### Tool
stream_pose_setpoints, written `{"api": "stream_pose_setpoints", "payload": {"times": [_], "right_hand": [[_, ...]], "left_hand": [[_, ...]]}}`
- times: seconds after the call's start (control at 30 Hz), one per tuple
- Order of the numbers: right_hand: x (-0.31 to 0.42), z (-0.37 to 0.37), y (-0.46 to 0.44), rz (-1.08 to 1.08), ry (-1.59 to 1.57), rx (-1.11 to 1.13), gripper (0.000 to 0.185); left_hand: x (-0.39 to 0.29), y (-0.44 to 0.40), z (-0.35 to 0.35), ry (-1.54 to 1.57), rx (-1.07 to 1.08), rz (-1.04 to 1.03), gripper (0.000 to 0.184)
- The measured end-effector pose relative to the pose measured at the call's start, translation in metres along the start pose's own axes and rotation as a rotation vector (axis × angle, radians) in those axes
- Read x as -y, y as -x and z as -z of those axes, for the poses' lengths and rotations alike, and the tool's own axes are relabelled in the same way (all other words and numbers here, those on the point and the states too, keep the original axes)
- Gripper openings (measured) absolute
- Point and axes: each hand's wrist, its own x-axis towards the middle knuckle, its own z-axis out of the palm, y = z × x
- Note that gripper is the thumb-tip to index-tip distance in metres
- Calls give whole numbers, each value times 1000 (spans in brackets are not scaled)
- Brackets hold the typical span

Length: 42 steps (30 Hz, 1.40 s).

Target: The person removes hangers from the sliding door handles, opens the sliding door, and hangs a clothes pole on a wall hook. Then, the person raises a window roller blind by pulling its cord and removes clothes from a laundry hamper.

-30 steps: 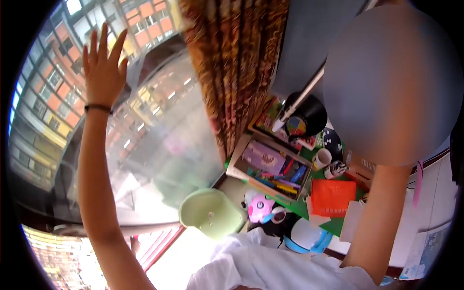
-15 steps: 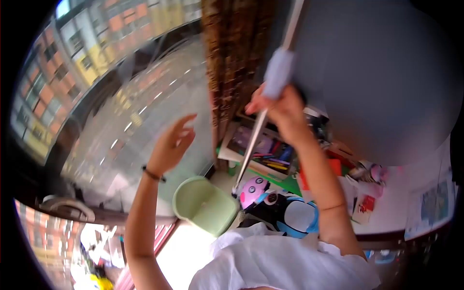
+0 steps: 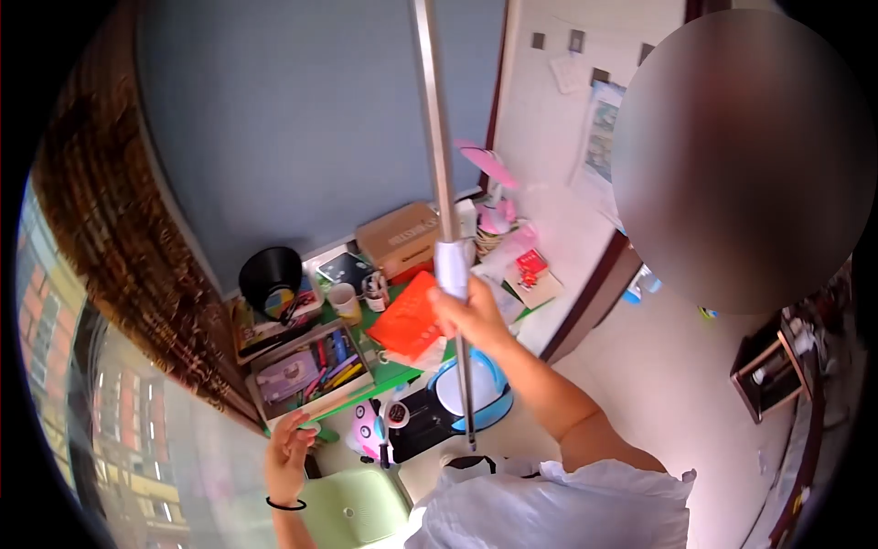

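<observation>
My right hand (image 3: 468,316) is closed around a metal pole (image 3: 438,146) at its whitish grip section. The pole stands nearly upright in the view, its lower end over the floor by the blue-rimmed seat (image 3: 462,393). My left hand (image 3: 289,453), with a dark band at the wrist, is raised at the lower left, fingers apart and slightly curled, holding nothing. It is nearest to the open box of pens (image 3: 315,371) and the pale green plastic chair or tub (image 3: 352,512). Behind my right hand lies an orange-red bag (image 3: 402,320) on the green desk.
A black round container (image 3: 272,279), a white cup (image 3: 345,300) and a brown cardboard box (image 3: 400,240) stand on the desk. A pink lamp (image 3: 494,166) is behind. The patterned curtain (image 3: 119,220) and window are left. A small wooden stand (image 3: 773,371) is on the right.
The view has turned rightward, away from the window. My right hand still grips the pole, which now stands more upright. My left hand has lowered and moved near the pen box.
</observation>
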Motion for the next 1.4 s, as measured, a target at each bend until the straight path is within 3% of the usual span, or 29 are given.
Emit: {"api": "stream_pose_setpoints", "payload": {"times": [0.1, 0.27, 0.43, 0.53, 0.57, 0.6, 0.67, 0.7, 0.73, 0.77, 0.87, 0.97, 1.17, 1.4], "right_hand": [[-23, 103, 17, 56, 246, -259, 14], [-31, 206, 36, 55, 424, -848, 20], [-85, 315, 31, 30, 425, -824, 34], [-146, 380, 31, -334, 906, -749, 51], [-190, 409, 35, -347, 975, -704, 52], [-210, 421, 34, -292, 925, -686, 51], [-271, 459, 32, -411, 805, -635, 59], [-259, 455, 23, -551, 823, -645, 57], [-265, 459, 18, -480, 895, -655, 56], [-268, 467, 12, -538, 791, -601, 54], [-327, 499, 4, -332, 708, -596, 55], [-276, 487, -17, -500, 771, -603, 53], [-232, 479, -41, -493, 877, -636, 53], [-233, 471, -37, -524, 926, -653, 61]], "left_hand": [[29, -7, -26, 4, 115, 108, 34], [79, -23, -58, -51, 211, 242, 32], [96, -57, -131, 26, 270, 298, 30], [115, -82, -179, 59, 260, 280, 28], [127, -95, -200, 96, 249, 232, 28], [118, -109, -220, -100, 325, 176, 29], [158, -127, -253, 195, 240, 388, 32], [164, -138, -269, 334, 277, 449, 32], [119, -144, -300, 337, 261, 501, 28], [134, -149, -311, 304, 284, 497, 30], [128, -164, -346, 34, 367, 342, 32], [155, -170, -354, 132, 325, 424, 36], [161, -177, -359, 131, 371, 444, 35], [159, -184, -355, 94, 438, 443, 31]]}}
